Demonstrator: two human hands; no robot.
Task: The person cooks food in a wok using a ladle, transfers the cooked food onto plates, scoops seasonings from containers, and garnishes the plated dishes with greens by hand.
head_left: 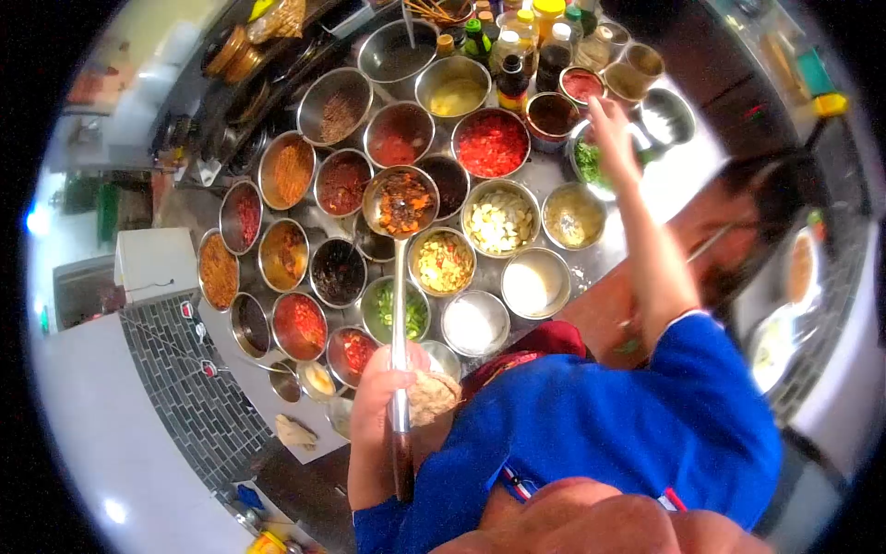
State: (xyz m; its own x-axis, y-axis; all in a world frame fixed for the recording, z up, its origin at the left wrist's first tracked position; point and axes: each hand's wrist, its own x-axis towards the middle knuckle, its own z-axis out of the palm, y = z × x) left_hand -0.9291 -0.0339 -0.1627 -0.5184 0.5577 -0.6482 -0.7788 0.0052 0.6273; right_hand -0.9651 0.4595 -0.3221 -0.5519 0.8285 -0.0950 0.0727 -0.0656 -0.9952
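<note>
My left hand is wrapped around the long handle of a metal ladle. The ladle's bowl is held over the pots and carries a mix of dark brown and orange pieces. At the upper right my right hand reaches out, blurred, over a bowl of chopped green herbs. Its fingertips are close to a can of red paste; whether they touch it or hold anything I cannot make out. A pot of dark sauce stands just left of that hand.
Many metal pots crowd the steel counter, among them chopped red peppers, garlic-like pale pieces, white powder and green slices. Bottles stand at the back. A folded cloth lies on the near left.
</note>
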